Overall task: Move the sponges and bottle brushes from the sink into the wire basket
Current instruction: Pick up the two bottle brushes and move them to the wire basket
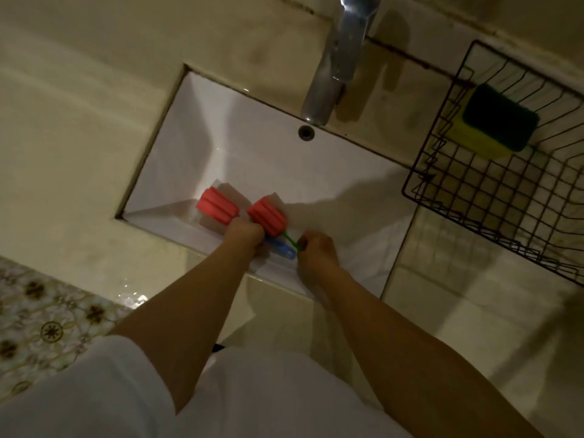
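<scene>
Gripping two bottle brushes at the sink's near wall, both hands closed, one on each handle

Left hand fisted on the blue-handled red foam bottle brush; right hand pinching the green-handled red foam brush; long axes run away and leftward, heads down in the white rectangular sink. Black wire basket, holding a yellow-green sponge, lies far right, nearer the right hand
</scene>
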